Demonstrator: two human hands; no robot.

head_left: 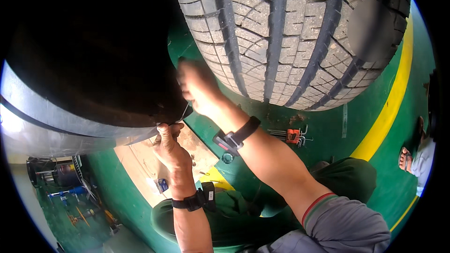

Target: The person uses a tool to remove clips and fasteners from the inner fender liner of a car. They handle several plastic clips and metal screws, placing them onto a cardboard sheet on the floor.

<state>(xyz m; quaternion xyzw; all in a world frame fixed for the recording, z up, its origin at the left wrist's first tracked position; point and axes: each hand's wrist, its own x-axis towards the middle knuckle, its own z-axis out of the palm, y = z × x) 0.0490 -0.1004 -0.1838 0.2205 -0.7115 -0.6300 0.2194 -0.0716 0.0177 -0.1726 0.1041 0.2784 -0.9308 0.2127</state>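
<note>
My left hand [171, 149] is raised to the lower edge of a silver car body panel [70, 133], thumb and fingers pinched together there. A thin, wire-like strand [186, 111] runs from those fingertips up to my right hand [199, 84]. That right hand is curled and smeared by motion, beside the dark wheel-arch lining [117, 79]; its fingertips are partly hidden. Close to its right stands a large treaded tire [300, 37].
Beneath my hands a brown cardboard sheet [136, 161] lies on the green floor [328, 131], with a small blue box [161, 185] on it. An orange hex-key set [293, 136] lies under the tire. Tools [70, 192] are at far left. Another person's foot [405, 159] shows at right.
</note>
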